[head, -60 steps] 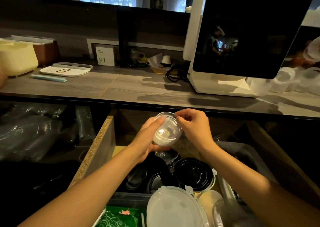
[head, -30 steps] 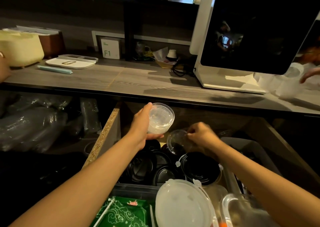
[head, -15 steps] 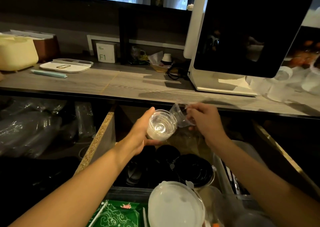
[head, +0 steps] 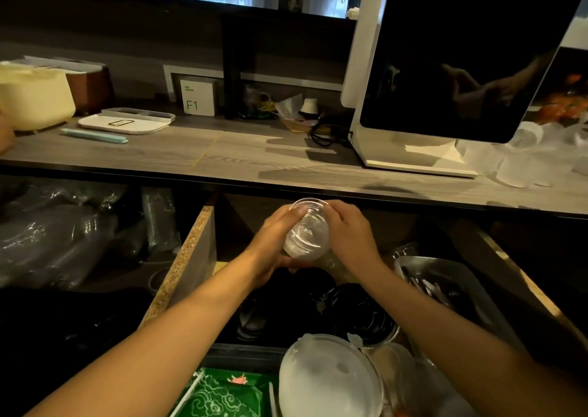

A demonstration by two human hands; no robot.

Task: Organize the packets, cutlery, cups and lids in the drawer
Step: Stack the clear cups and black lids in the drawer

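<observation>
Above the open drawer (head: 187,257) I hold a small stack of clear plastic cups (head: 307,232). My left hand (head: 273,245) grips the stack from the left and underneath. My right hand (head: 350,235) curls round its right side, fingertips at the rim. Below in the drawer lie black lids (head: 359,315), a large translucent white lid (head: 327,375), green patterned packets (head: 222,394) and a metal tray of dark cutlery (head: 429,283).
A wooden counter (head: 222,159) runs across above the drawer, with a white machine with a dark screen (head: 458,66), clear cups (head: 521,162) at the right, a white tray (head: 124,122) and a cream container (head: 35,98). Bagged plastic ware (head: 63,232) fills the shelf at left.
My right hand brought a clear cup from the drawer up to the stack in my left hand and now closes round the stack with it pushed in.
</observation>
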